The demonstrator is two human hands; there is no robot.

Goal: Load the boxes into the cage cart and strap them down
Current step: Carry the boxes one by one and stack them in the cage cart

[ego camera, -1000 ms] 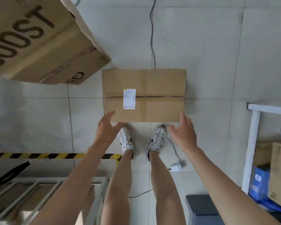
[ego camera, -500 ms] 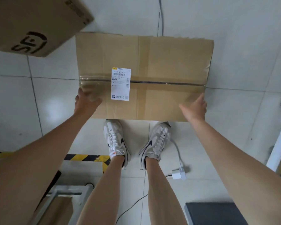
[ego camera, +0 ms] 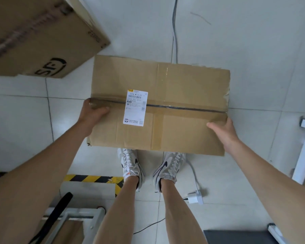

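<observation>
Between both hands [ego camera: 93, 113], box [ego camera: 174, 103], side edges gripped

Bright, even light — edges bowed, big box [ego camera: 39, 37] perhaps motion-blurred.

This looks like a warehouse or parcel depot. The floor [ego camera: 236, 41] is pale tile with yellow-black hazard tape [ego camera: 93, 178]. 2 cardboard boxes show: one [ego camera: 158, 106] with a shipping label [ego camera: 135, 107], a bigger one [ego camera: 33, 37] with a courier logo. A white metal cart frame [ego camera: 74, 217] stands nearby.
</observation>
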